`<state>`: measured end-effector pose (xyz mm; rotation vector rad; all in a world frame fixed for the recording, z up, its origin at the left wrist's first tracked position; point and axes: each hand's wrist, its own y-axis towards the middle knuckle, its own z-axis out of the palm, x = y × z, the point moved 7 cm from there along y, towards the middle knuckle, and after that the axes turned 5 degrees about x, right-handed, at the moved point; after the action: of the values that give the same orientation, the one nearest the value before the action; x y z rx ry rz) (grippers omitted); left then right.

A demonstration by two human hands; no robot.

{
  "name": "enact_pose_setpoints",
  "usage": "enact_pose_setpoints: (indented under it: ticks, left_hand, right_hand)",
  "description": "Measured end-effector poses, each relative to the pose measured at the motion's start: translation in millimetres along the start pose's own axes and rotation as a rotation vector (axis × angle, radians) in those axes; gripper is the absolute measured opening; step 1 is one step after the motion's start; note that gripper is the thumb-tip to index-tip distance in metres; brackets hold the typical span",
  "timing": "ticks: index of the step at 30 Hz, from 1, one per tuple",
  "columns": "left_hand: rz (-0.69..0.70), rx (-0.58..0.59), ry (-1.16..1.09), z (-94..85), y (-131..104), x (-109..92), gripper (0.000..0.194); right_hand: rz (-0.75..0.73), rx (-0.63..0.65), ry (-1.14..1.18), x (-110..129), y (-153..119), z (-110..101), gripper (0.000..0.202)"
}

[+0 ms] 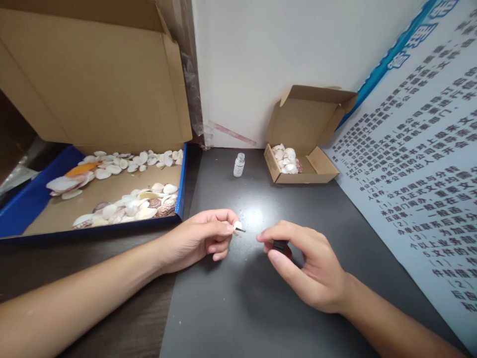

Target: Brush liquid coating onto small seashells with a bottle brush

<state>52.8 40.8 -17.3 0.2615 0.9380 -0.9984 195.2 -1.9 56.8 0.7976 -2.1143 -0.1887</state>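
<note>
Over the dark surface [208, 308], the left hand [208, 234] pinches a white shell [236, 225].

Your left arm [93, 291] and right arm [395, 315] reach forward, your left hand [197, 238] pinching with its fingertips [226, 228], your right hand [311, 263] curled close by.

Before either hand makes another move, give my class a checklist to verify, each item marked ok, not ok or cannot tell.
1. White shell held by the left hand: ok, pinched at the fingertips.
2. Black piece held by the right hand: ok.
3. Dark sliver at the shell joined to the black piece: cannot tell.
4. Bottle upright: ok.
5. Bottle capped: not ok, its neck looks bare.
6. Large box and small box open: ok, lids raised.
</note>
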Motion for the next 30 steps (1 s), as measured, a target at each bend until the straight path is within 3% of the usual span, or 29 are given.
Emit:
enact_pose_setpoints:
  ticks: [4, 8, 13, 18, 30]
  left_hand:
    - [-0.011, -0.002, 0.008, 0.3, -0.1, 0.4, 0.008]
    - [-0.008, -0.008, 0.0, 0.5, 0.1, -0.1, 0.007]
    - [-0.014, -0.009, 0.01, -0.3, 0.1, 0.4, 0.007]
    - [-0.013, -0.007, 0.001, -0.2, 0.3, 0.3, 0.007]
    - [-0.015, -0.02, 0.008, 0.7, 0.2, -0.1, 0.009]
  right_hand:
    - [0.097, -0.016, -0.025, -7.4, -1.2, -1.4, 0.011]
    - [0.004, -0.025, 0.017, -1.6, -2.1, -1.5, 0.014]
    - [0.1, -0.019, -0.018, -8.9, -1.9, -0.1, 0.011]
    - [0.038, -0.013, 0.021, -4.6, -1.9, 0.6, 0.015]
    - [0.085, -0.011, -0.019, -8.1, -2.0, 0.6, 0.013]
